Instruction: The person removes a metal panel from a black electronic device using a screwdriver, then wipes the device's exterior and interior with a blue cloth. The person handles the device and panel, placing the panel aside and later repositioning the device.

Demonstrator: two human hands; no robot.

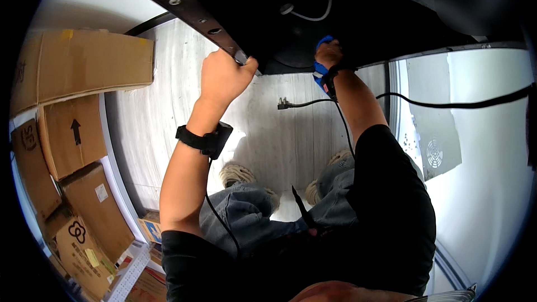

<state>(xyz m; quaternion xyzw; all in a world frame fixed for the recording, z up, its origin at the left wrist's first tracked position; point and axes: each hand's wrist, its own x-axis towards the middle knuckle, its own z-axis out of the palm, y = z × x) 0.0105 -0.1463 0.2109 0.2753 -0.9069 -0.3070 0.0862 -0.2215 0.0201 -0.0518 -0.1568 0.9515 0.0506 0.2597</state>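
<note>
My left hand grips the lower end of a dark metal frame bar, its thumb along the inner side. Screws and holes run along this bar. Under the dark underside of the framed unit, my right hand is closed around a blue object, possibly a hand-held tool; the hand and shadow hide most of its shape. A grey cable with a round end piece hangs inside the dark unit. Below my right wrist, a black power plug dangles on its cord above the floor.
Cardboard boxes are stacked on the left beside a white perforated shelf post. A thick black cable crosses at right, in front of a grey panel with a round vent. Both feet stand on the grey wood-look floor.
</note>
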